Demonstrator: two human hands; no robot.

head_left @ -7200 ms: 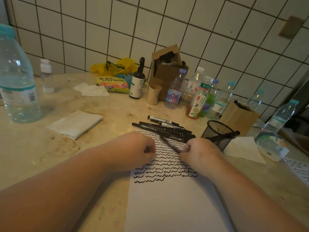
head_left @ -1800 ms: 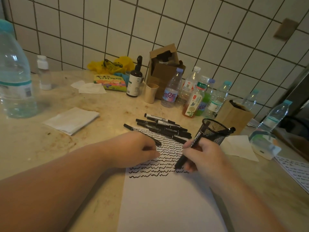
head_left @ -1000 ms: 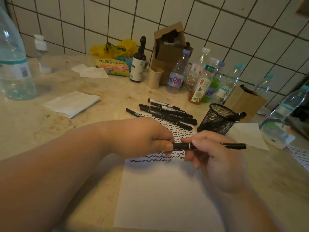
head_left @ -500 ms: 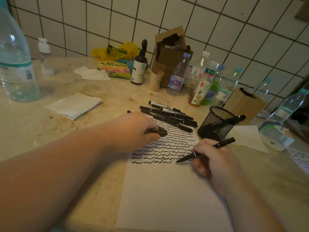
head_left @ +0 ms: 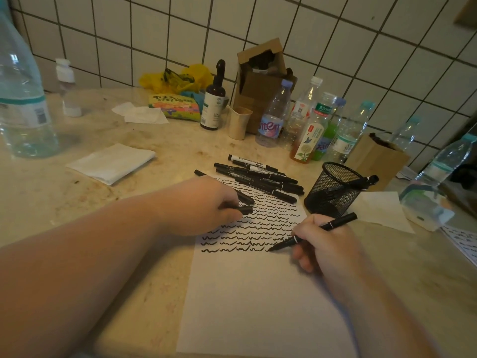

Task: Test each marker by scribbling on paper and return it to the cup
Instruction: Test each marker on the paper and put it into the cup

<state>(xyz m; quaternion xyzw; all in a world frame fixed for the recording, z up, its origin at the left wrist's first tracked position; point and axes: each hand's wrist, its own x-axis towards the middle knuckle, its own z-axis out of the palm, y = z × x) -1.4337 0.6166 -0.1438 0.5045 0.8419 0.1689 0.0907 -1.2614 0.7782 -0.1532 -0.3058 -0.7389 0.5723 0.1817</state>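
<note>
A white sheet of paper (head_left: 258, 301) lies on the counter, its upper part covered with rows of black squiggles. My right hand (head_left: 325, 244) grips an uncapped black marker (head_left: 335, 224) with its tip on the paper at the right end of the lowest row. My left hand (head_left: 204, 205) rests on the paper's upper left and pinches the black cap (head_left: 244, 210). Several black markers (head_left: 260, 177) lie in a pile at the paper's top edge. The black mesh cup (head_left: 333, 189) stands to the right with a marker (head_left: 361, 180) sticking out.
Folded napkins lie at left (head_left: 111, 162) and right (head_left: 379, 211) of the paper. Several plastic bottles (head_left: 309, 125), a dropper bottle (head_left: 215, 99), a paper cup (head_left: 238, 122) and cardboard boxes (head_left: 260, 73) crowd the back by the tiled wall. A large water bottle (head_left: 23, 99) stands far left.
My hands pulled the cap off the marker; the left hand went down to the paper with the cap, and the right hand lowered the marker tip onto the sheet.
</note>
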